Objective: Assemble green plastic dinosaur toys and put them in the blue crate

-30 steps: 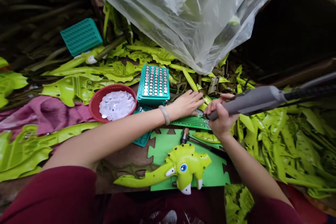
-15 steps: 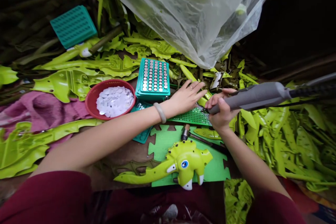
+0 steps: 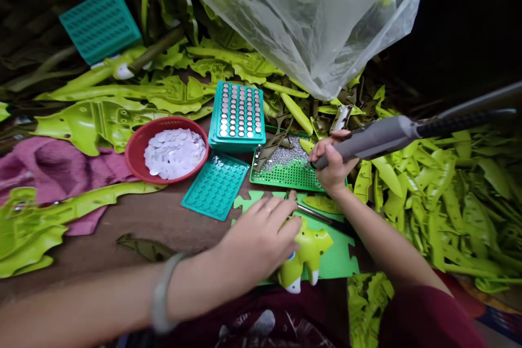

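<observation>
My left hand (image 3: 261, 239), with a grey bangle on its wrist, lies over a lime-green toy dinosaur (image 3: 304, 258), its fingers curled around the body near the blue eye. The long neck seen earlier is hidden under this hand and forearm. Held in my right hand (image 3: 334, 163) is a grey electric screwdriver (image 3: 367, 141), its tip low over a green perforated tray (image 3: 281, 176) with many small screws. A hammer (image 3: 322, 216) rests on the green foam mat (image 3: 338, 266) beneath the toy.
A red bowl (image 3: 132, 157) holds white discs. Beside it are a teal tray stack with round silver pieces (image 3: 236, 144) and another teal tray (image 3: 216, 187). Lime-green plastic parts (image 3: 432, 196) heap up around. A clear plastic bag (image 3: 318, 38) hangs above. A pink cloth (image 3: 73, 168) lies left.
My left hand has come back from above the screw tray to the toy dinosaur. My right hand stays by the tray with the screwdriver. The view has shifted slightly.
</observation>
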`<state>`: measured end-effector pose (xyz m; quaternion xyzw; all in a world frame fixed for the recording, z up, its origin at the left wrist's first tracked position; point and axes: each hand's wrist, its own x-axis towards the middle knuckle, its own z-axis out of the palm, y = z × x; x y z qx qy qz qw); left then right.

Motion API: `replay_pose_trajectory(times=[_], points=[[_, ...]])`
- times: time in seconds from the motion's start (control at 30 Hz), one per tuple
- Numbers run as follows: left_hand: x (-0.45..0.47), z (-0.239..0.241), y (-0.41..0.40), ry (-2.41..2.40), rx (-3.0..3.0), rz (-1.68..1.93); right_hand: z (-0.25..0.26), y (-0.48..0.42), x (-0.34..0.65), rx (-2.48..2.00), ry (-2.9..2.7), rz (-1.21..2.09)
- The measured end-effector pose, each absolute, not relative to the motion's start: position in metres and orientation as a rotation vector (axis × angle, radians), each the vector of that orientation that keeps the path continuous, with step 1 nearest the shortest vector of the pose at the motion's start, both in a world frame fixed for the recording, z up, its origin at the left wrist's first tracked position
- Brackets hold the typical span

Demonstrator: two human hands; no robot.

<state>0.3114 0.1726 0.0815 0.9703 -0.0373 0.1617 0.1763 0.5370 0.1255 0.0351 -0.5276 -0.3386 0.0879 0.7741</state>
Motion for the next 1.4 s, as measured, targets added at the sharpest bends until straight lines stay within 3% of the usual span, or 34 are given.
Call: replay_pose_trajectory(times=[0.33,1.0,1.2,1.4], points=[[0.229,0.029,0.138,0.149,2.862,0.467,0.037,0.127,0.535,-1.215,-0.697,0.145],[0.234,0.026,0.134,0.21,2.901,0.571,0.034,0.132,0.535,-1.208,-0.719,0.147],[0.235,0.026,0.13,0.238,2.902,0.567,0.09,0.095,0.499,-1.177,-0.725,0.049],[0.236,0.026,0.129,0.235,2.901,0.54,0.132,0.036,0.443,-1.255,-0.933,0.388]])
